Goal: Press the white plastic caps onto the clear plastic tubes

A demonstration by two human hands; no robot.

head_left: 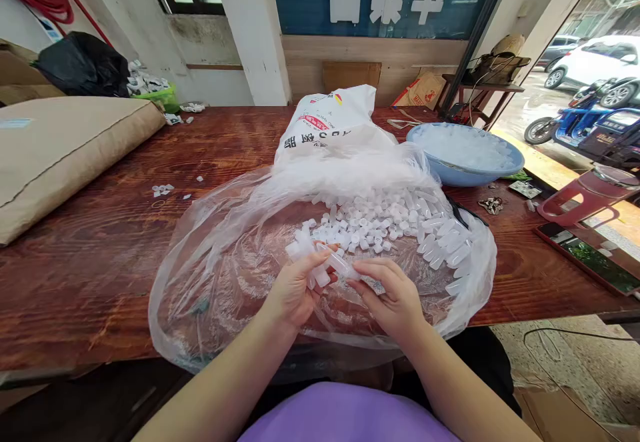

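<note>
My left hand (300, 285) is closed around several translucent white plastic pieces, with a clear plastic tube (336, 261) slanting out between thumb and fingers. The fingertips of my right hand (387, 292) pinch the tube's lower right end. Both hands are over an open clear plastic bag (225, 255) spread on the table. Just beyond them in the bag lies a heap of small white plastic caps (365, 225). Longer translucent tubes (445, 242) are gathered at the heap's right side. My fingers partly cover the pieces in the left hand.
Behind the bag stands a white printed sack (325, 122). A blue basin (465, 169) of translucent pieces sits at back right, near a pink cup (583, 195), keys (491, 205) and a phone (590, 255). A large brown paper package (75, 155) lies on the left of the wooden table (90, 289).
</note>
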